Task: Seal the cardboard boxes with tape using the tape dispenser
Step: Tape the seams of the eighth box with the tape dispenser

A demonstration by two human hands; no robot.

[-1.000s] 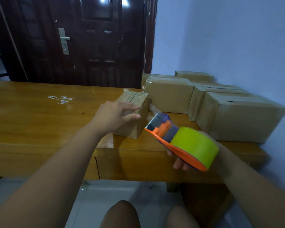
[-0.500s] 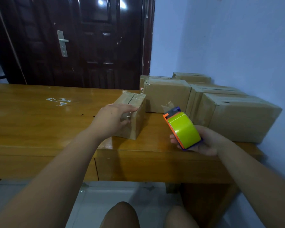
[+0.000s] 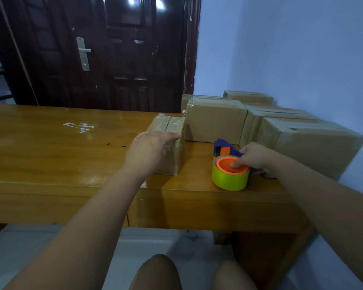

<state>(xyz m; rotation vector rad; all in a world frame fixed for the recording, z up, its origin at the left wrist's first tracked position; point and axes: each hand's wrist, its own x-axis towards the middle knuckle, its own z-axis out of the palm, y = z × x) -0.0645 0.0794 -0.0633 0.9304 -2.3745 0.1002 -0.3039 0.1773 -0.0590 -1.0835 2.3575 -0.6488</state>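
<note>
The orange-and-purple plastic tape dispenser (image 3: 228,162) with its yellow-green tape roll (image 3: 228,181), in the air beside the left hand (image 3: 150,152) a second ago, now lies on its side on the wooden table (image 3: 50,155). It sits under the right hand (image 3: 254,156), whose fingers curl over its orange hub. The left hand is laid flat over the near top edge of the small brown cardboard box (image 3: 169,127), steadying it. This box's taping pass looks done. The larger cardboard boxes (image 3: 314,147) stand just beyond the right hand.
</note>
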